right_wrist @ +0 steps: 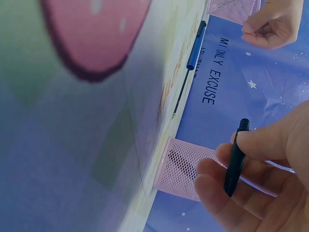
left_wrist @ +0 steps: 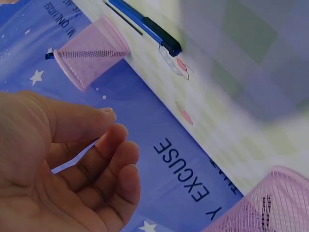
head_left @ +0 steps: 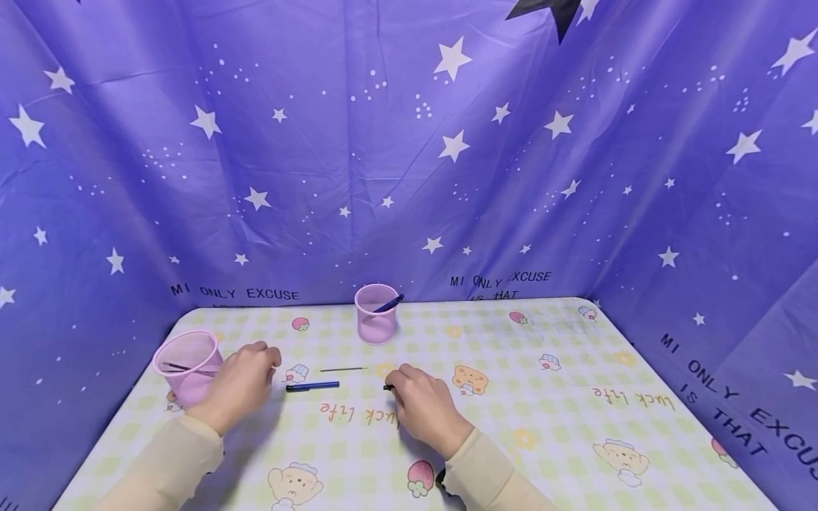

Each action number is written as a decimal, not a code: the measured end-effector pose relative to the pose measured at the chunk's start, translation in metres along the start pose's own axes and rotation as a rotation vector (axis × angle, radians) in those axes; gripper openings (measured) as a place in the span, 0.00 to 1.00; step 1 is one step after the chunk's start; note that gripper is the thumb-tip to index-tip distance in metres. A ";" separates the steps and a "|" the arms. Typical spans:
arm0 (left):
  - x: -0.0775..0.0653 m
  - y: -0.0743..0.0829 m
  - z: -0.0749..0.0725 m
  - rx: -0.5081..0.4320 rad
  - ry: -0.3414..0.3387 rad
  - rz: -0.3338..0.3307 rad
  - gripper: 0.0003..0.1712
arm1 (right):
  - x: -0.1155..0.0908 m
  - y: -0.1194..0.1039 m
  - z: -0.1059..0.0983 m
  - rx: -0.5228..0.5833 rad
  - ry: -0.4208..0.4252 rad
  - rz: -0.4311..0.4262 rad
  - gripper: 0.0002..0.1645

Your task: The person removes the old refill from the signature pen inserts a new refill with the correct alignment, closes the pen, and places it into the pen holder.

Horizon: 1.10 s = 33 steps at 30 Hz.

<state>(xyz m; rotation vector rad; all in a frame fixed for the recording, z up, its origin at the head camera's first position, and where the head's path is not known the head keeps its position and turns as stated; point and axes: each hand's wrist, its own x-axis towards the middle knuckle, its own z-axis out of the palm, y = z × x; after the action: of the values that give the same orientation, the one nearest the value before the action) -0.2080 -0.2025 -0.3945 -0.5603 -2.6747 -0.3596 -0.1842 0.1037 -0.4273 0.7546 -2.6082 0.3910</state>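
Note:
My right hand (head_left: 424,408) pinches a short black pen piece (right_wrist: 236,157) with a ribbed end between thumb and fingers, over the table. To its left lie a blue pen barrel (head_left: 322,385) with a black clip end and, just behind that, a thin pen refill (head_left: 343,369). My left hand (left_wrist: 82,164) has loosely curled fingers, the thumb at the index fingertip, and nothing shows between them. Beside that hand stands a pink mesh pen cup (head_left: 199,382), partly hidden by it, with a thin dark item (head_left: 175,366) inside.
Another pink mesh pen cup (head_left: 377,331) stands at the table's back edge with a blue pen (head_left: 388,305) leaning in it. A checked cloth (head_left: 543,419) with printed figures covers the table. Purple star-printed curtains (head_left: 358,177) enclose the back and sides.

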 end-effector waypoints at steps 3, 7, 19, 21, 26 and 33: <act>-0.002 -0.004 -0.003 0.003 0.012 0.010 0.11 | 0.000 0.000 0.000 -0.005 0.005 -0.004 0.07; -0.005 -0.008 -0.007 0.010 0.008 0.015 0.12 | 0.000 0.000 0.000 -0.007 0.003 -0.003 0.07; -0.008 -0.019 -0.027 0.051 0.023 0.013 0.11 | 0.000 -0.002 -0.002 -0.012 0.000 -0.001 0.08; -0.009 -0.021 -0.029 0.051 0.030 0.014 0.11 | -0.001 -0.001 -0.002 -0.012 -0.005 0.001 0.08; -0.010 -0.025 -0.034 0.062 0.031 0.000 0.10 | -0.001 -0.002 -0.001 -0.007 -0.014 0.003 0.08; -0.013 -0.031 -0.042 0.095 0.039 -0.008 0.09 | -0.001 -0.002 -0.001 -0.009 -0.014 0.010 0.08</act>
<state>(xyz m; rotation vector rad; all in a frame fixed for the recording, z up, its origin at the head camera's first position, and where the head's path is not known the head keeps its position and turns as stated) -0.1975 -0.2472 -0.3676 -0.5089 -2.6407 -0.2415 -0.1819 0.1027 -0.4265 0.7442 -2.6257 0.3777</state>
